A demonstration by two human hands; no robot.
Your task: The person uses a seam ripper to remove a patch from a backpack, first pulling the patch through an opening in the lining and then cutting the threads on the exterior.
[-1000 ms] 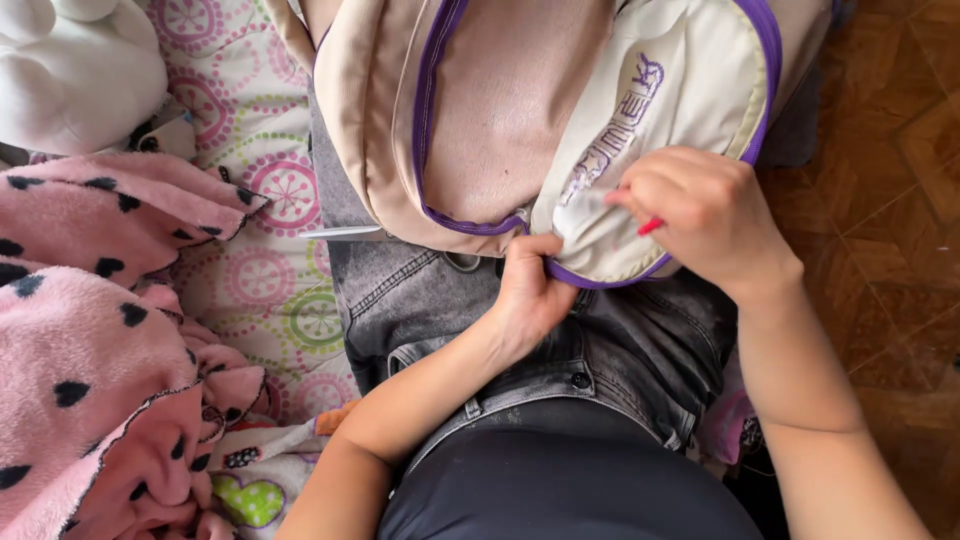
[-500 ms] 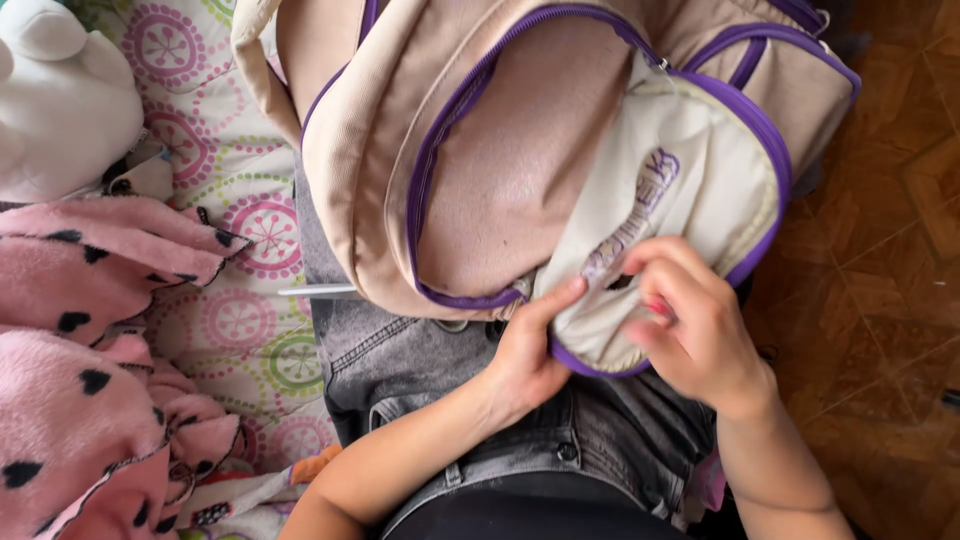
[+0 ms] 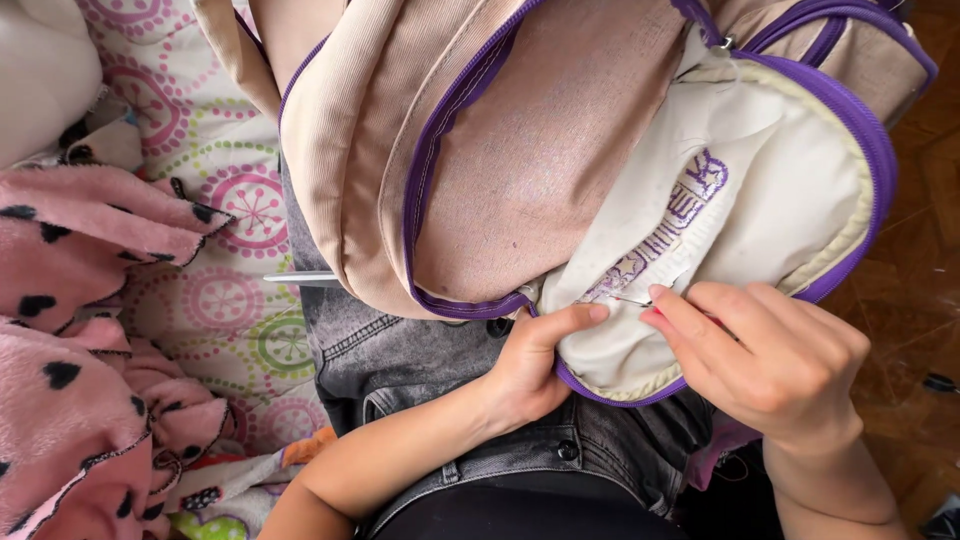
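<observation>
A beige backpack (image 3: 500, 170) with purple zip trim lies across my lap, its white-lined front pocket flap (image 3: 780, 190) folded open. My left hand (image 3: 530, 365) grips the lower edge of that flap, thumb pressed on the white fabric beside the purple embroidered lettering (image 3: 660, 240). My right hand (image 3: 775, 360) pinches a thin sewing needle (image 3: 625, 298) between thumb and forefinger, its tip at the fabric just right of my left thumb. The fingernails are painted red. No thread can be made out.
Grey denim (image 3: 390, 360) covers my lap under the bag. To the left lie a pink blanket with black hearts (image 3: 70, 330), a circle-patterned sheet (image 3: 230, 300) and a white plush toy (image 3: 40, 70). A thin silvery object (image 3: 300, 278) pokes out beneath the bag. Wooden floor (image 3: 920, 290) at right.
The view has drawn closer to the backpack. Both hands stay at the flap's lower edge; my right fingers have shifted down to pinch the needle beside my left thumb.
</observation>
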